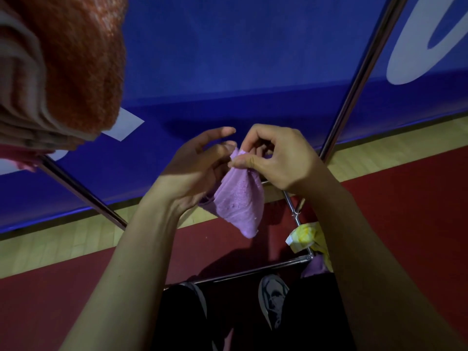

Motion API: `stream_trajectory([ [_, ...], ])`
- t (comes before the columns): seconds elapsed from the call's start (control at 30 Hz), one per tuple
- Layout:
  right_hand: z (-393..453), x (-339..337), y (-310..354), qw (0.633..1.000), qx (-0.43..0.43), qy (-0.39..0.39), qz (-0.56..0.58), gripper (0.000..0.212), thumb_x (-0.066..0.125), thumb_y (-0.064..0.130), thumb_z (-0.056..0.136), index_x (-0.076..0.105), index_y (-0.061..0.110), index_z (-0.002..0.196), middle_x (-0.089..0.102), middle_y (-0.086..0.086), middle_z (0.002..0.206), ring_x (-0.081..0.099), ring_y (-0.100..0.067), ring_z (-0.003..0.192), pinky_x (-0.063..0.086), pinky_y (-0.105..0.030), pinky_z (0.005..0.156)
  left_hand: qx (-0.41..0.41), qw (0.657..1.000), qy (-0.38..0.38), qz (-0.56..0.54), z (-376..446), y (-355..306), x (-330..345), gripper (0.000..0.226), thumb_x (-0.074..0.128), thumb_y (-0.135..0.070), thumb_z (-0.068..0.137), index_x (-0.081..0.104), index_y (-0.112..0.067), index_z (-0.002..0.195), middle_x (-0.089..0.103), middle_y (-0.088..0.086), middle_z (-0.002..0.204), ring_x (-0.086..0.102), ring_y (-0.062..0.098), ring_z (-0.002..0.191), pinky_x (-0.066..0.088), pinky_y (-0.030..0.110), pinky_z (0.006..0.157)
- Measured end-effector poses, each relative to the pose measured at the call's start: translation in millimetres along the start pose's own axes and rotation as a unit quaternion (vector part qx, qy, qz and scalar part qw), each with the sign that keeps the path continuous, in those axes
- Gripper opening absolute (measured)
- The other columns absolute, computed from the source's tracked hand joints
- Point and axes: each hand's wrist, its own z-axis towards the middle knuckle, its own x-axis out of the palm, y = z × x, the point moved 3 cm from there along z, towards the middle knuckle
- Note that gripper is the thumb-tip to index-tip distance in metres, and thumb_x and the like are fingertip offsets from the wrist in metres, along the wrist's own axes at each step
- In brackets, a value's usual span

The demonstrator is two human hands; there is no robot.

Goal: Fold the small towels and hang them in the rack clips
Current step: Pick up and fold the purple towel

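A: Towel [239, 202], purple, one. Small, terry, soft and light by the look of it; hangs limp in a folded cone, held in the air in front of the rack [255, 269].

B: Grip?

A: Right hand [276, 158] pinches the top corner between thumb and forefinger. Left hand [195, 165] lies against the left edge, fingers loosely spread; whether it grips, I cannot tell.

B: Where to hold it?

A: At the folded top edge, I judge; elsewhere the layers would likely slip apart. No clip is plainly visible. Yellow towel [307, 238] already hangs on the rack.
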Motion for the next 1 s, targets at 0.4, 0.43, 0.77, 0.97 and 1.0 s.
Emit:
stream_trajectory([
  [0.4, 0.4, -2.1, -0.4, 1.0, -0.013, 0.0, 0.009, 0.024, 0.088, 0.032, 0.076, 0.067, 0.022, 0.083, 0.067, 0.001, 0.073, 0.06, -0.012, 0.067, 0.049, -0.017, 0.064, 0.024, 0.997, 0.036, 0.068, -7.1, -1.1, 1.3, 0.039, 0.059, -0.001, 0.102, 0.057, -0.01, 0.139, 0.071, 0.011, 0.101, 0.071, 0.027, 0.095, 0.064, 0.036, 0.084],
  [0.43, 1.2, -1.6, -3.0, 1.0, -0.007, 0.007, 0.025, 0.026, 0.088, 0.034, 0.075, 0.067, 0.023, 0.087, 0.068, 0.0, 0.075, 0.06, -0.013, 0.067, 0.052, -0.021, 0.065, 0.029, 0.996, 0.036, 0.072, -8.5, -1.5, 2.5, 0.042, 0.06, -0.002, 0.101, 0.054, -0.011, 0.142, 0.071, 0.008, 0.1, 0.071, 0.023, 0.091, 0.062, 0.032, 0.079],
  [0.77, -0.4, 4.7, -14.2, 0.993, 0.003, 0.101, -0.065, 0.015, 0.076, 0.052, 0.077, 0.069, 0.047, 0.089, 0.073, 0.014, 0.083, 0.066, 0.002, 0.078, 0.05, -0.016, 0.067, 0.023, 0.992, 0.065, 0.11, -9.8, -0.9, 2.9, 0.072, 0.077, -0.017, 0.077, 0.053, -0.024, 0.145, 0.062, 0.012, 0.138, 0.073, 0.024, 0.115, 0.06, 0.033, 0.095],
  [0.97, -1.8, 5.8, -25.3, 0.993, -0.022, 0.068, -0.097, 0.039, 0.078, 0.057, 0.074, 0.065, 0.021, 0.069, 0.055, 0.005, 0.082, 0.052, -0.01, 0.069, 0.045, -0.03, 0.062, 0.017, 0.969, 0.068, 0.238, -6.1, 0.8, -1.3, 0.061, 0.079, -0.037, 0.079, 0.061, -0.026, 0.136, 0.07, -0.001, 0.128, 0.071, 0.012, 0.116, 0.059, 0.032, 0.096],
  [1.0, -1.9, 5.0, -25.4, 0.994, -0.027, 0.066, -0.085, 0.037, 0.079, 0.055, 0.076, 0.065, 0.021, 0.07, 0.056, 0.005, 0.086, 0.055, -0.011, 0.073, 0.047, -0.029, 0.065, 0.02, 0.957, 0.077, 0.278, -6.7, 0.2, -1.3, 0.054, 0.075, -0.043, 0.085, 0.061, -0.028, 0.134, 0.072, -0.006, 0.123, 0.071, 0.006, 0.112, 0.059, 0.026, 0.089],
])
